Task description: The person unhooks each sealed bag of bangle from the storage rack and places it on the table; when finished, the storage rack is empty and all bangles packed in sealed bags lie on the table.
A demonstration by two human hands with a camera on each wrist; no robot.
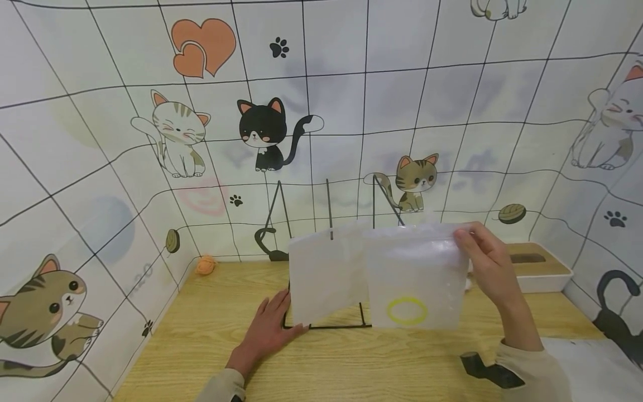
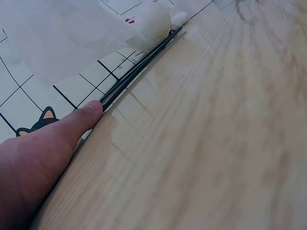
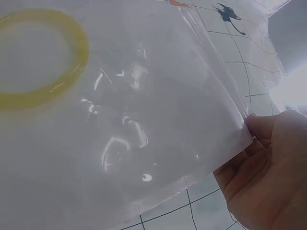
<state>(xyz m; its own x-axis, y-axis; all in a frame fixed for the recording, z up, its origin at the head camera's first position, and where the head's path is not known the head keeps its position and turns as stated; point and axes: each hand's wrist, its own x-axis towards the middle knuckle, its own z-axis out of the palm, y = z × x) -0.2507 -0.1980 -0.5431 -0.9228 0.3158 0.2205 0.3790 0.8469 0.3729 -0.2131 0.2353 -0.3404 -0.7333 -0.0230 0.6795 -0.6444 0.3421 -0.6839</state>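
Note:
My right hand pinches the top right corner of a translucent plastic bag, held upright in front of the right part of a black wire rack. A yellow ring shows low on this bag; in the right wrist view the thumb and fingers grip the bag's corner. On the rack's left part stands another whitish translucent bag. My left hand lies at the rack's front left corner with straight fingers. Its thumb touches the dark base wire in the left wrist view.
A white box with a tan slotted top stands at the back right. A white sheet lies at the front right. White fluffy material shows beyond the rack. Cat-patterned walls enclose the wooden table.

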